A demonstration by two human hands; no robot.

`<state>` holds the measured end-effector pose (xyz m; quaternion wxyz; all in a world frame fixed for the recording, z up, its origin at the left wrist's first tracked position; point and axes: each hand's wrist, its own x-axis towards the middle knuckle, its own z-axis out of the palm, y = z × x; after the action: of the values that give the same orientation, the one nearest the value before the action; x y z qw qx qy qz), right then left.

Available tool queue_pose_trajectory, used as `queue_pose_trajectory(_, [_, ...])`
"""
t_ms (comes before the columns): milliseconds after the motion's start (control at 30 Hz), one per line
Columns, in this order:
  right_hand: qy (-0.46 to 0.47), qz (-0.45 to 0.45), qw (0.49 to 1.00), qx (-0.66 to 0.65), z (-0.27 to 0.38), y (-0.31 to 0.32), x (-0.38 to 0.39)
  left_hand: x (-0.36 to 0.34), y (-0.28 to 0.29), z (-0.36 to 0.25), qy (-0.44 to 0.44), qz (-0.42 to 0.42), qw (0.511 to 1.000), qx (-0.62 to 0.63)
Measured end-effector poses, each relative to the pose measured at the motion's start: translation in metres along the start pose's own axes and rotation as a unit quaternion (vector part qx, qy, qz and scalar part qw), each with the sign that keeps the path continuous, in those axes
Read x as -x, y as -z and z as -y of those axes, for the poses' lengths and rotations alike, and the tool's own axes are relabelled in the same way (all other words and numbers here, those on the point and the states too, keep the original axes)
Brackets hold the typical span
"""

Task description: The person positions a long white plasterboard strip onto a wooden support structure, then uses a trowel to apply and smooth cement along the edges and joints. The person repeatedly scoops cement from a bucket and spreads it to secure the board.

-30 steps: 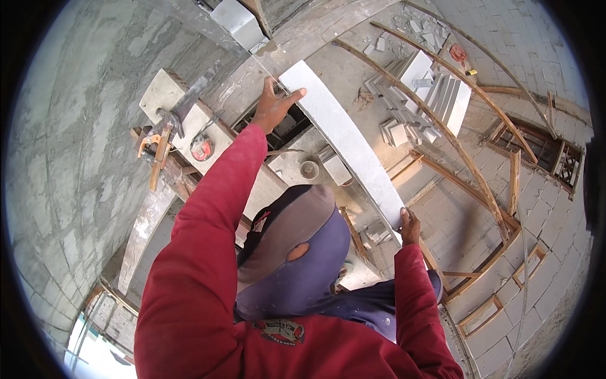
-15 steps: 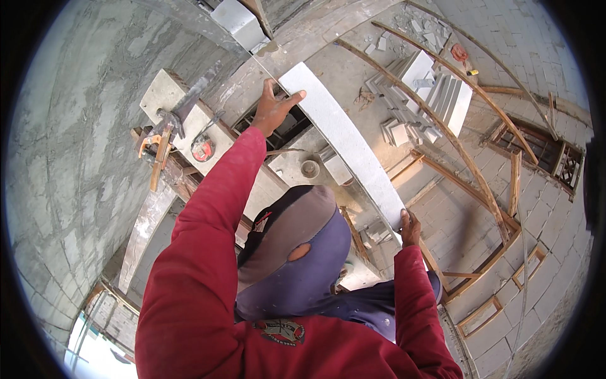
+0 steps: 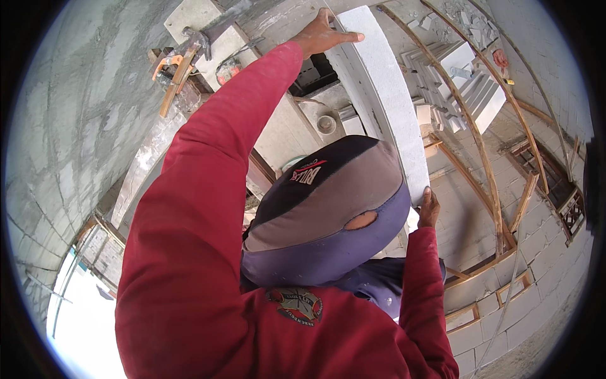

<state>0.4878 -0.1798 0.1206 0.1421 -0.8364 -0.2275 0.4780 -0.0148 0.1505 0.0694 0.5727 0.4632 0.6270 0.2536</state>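
Left hand (image 3: pixel 323 35) grasps the long white block (image 3: pixel 388 85) at twelve o'clock; right hand (image 3: pixel 430 210) grasps its lower end at three o'clock.

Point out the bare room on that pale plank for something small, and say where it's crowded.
Two patches of the plank look bare: its upper end, above the hammer, and the stretch between the left sleeve and bent knee. It's crowded around the hammer and orange handle, and beside the sleeve, where a red tool lies.
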Motion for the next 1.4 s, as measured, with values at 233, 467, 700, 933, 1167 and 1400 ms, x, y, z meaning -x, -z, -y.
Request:
queue_pose_trajectory(233, [0.043, 0.031, 0.998, 0.023, 0.007, 0.003, 0.004, 0.011, 0.018, 0.013, 0.06, 0.023, 0.976, 0.209])
queue_pose_trajectory(467, [-0.036, -0.005, 0.999, 0.003, 0.008, -0.001, 0.006, 0.085, -0.046, 0.018, 0.079, 0.005, 0.958, 0.276])
queue_pose_trajectory(700, [-0.022, -0.009, 1.0, 0.004, 0.0, 0.0, 0.002, 0.074, -0.096, -0.026, 0.108, -0.045, 0.945, 0.305])
queue_pose_trajectory(933, [0.014, -0.039, 0.999, 0.024, -0.015, 0.0, -0.004, 0.057, -0.088, -0.018, 0.098, -0.055, 0.942, 0.315])
queue_pose_trajectory(1167, [0.034, -0.034, 0.997, 0.053, -0.016, 0.001, -0.004, 0.052, -0.093, 0.002, 0.059, -0.046, 0.957, 0.279])
queue_pose_trajectory(1400, [0.006, -0.039, 0.999, 0.029, -0.01, -0.001, 0.001, 0.056, -0.092, -0.002, 0.038, -0.033, 0.951, 0.304])
